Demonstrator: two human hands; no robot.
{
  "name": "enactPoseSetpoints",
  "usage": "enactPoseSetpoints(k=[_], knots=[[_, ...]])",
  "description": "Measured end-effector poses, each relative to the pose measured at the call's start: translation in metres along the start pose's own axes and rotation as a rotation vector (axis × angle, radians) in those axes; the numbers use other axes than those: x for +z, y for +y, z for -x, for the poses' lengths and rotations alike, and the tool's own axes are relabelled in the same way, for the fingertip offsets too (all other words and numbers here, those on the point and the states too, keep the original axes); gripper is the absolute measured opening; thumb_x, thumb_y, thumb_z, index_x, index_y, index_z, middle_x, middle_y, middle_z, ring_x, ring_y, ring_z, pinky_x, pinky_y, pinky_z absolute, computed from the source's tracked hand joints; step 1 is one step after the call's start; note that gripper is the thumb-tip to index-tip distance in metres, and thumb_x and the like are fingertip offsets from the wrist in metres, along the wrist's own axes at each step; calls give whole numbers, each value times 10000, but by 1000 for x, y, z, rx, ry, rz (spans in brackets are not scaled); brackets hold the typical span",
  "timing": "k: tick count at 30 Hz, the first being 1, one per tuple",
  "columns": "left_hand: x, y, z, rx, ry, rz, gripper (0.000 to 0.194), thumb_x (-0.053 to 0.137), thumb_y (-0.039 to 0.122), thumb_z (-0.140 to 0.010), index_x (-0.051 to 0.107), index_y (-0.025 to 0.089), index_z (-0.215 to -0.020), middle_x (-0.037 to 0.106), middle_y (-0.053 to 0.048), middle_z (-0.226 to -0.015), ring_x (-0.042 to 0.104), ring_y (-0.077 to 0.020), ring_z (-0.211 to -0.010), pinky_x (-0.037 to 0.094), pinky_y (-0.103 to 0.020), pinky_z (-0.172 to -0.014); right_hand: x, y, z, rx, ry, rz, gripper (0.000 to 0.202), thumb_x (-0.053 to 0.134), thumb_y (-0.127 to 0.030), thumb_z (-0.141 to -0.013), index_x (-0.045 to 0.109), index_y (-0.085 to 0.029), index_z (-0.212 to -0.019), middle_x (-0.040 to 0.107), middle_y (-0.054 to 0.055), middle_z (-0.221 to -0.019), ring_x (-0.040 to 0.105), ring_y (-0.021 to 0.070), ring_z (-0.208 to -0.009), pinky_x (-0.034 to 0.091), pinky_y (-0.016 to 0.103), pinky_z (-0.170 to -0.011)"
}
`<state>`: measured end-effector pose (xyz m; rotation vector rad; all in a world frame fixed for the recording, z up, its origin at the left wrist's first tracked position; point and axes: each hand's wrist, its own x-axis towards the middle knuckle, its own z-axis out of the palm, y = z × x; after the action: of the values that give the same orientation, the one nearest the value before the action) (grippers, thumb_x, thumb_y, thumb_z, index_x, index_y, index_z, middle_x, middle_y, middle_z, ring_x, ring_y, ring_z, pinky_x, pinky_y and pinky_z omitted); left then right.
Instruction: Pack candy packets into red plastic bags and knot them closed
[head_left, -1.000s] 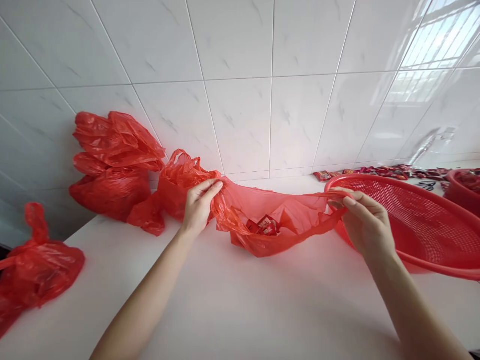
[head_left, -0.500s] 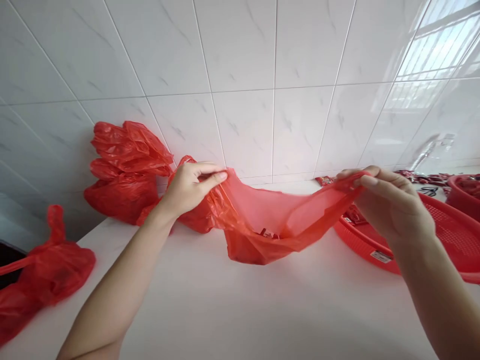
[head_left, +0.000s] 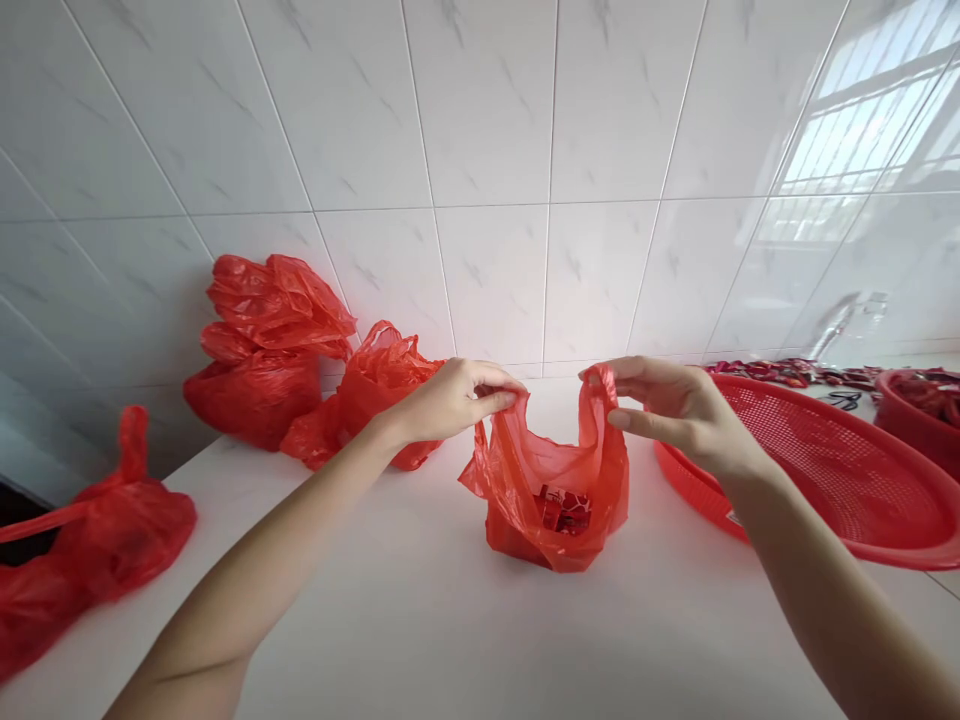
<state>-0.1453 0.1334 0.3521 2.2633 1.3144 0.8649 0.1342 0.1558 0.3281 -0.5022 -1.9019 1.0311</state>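
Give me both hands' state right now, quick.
Left hand: closed, pinching the open red bag at its upper left.
Right hand: closed around the same bag's upper right, between thumb and fingers.

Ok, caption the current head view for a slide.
Left hand and right hand hold a bag open, packets inside, beside a basket.

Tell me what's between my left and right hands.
In the head view, an open red bag stands between your left hand and right hand, with packets inside.
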Motion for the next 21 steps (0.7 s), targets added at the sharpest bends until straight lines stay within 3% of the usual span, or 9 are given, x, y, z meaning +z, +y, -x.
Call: enactPoseSetpoints(k=[3,5,8,10,13,15,17,19,21], knots=[[8,-7,0,-29,-6,13,258,616,366,-851,800,236,-978,775,-62,-1002,683,-218,-901,555,-336,-789,-3,27,15,-14,18,-13,330,819,-461,-762,725,-235,-982,706,108,-1241,640,298,-1206,475,505,-1085],[11,-14,-1,-47,3,25,261,615,368,-841,792,232,-977,772,-59,-995,676,-209,-874,547,-332,-770,-6,48,29,-28,35,-64,584,821,-623,-685,679,-267,-1126,656,129,-1346,557,321,-1329,412,532,-1138],[13,-24,-3,-49,22,41,277,619,386,-832,765,219,-999,754,-53,-946,659,-200,-847,536,-328,-761,-10,71,46,25,-127,20,1054,803,-751,-578,461,-305,-1470,418,168,-1587,384,328,-1474,343,553,-1174],[13,-27,-3,-48,34,50,260,622,382,-832,731,210,-995,729,-42,-885,647,-190,-820,530,-321,-751,-11,73,51,19,-257,106,1248,802,-777,-525,321,-289,-1568,288,189,-1648,277,328,-1521,292,566,-1185],[12,-26,-3,-52,43,62,181,613,351,-845,656,217,-958,706,-23,-876,637,-174,-806,518,-308,-751,-14,61,49,-82,-442,142,1389,790,-824,-430,301,-224,-1583,288,239,-1634,239,347,-1525,283,579,-1159],[11,-24,-1,-47,36,70,133,599,332,-854,620,219,-921,693,-17,-889,631,-165,-806,509,-303,-758,-12,48,48,-134,-520,166,1361,813,-803,-414,376,-193,-1550,364,265,-1590,288,360,-1505,338,574,-1120],[11,-21,-1,-27,11,75,108,582,314,-857,613,213,-873,679,-15,-876,626,-161,-804,504,-305,-771,-5,37,49,-116,-519,239,1187,866,-703,-486,478,-205,-1492,402,260,-1569,322,366,-1492,399,563,-1087],[12,-19,-1,5,-20,80,130,559,302,-857,626,201,-809,677,-22,-845,629,-166,-810,504,-314,-791,7,29,52,-56,-465,314,822,876,-564,-624,638,-242,-1342,402,211,-1584,302,368,-1503,421,553,-1094],[13,-19,-2,29,-31,84,171,534,281,-852,646,194,-755,693,-37,-838,639,-178,-829,508,-326,-805,20,27,52,5,-379,310,364,789,-468,-788,760,-254,-1081,499,145,-1532,361,361,-1480,439,540,-1103]])
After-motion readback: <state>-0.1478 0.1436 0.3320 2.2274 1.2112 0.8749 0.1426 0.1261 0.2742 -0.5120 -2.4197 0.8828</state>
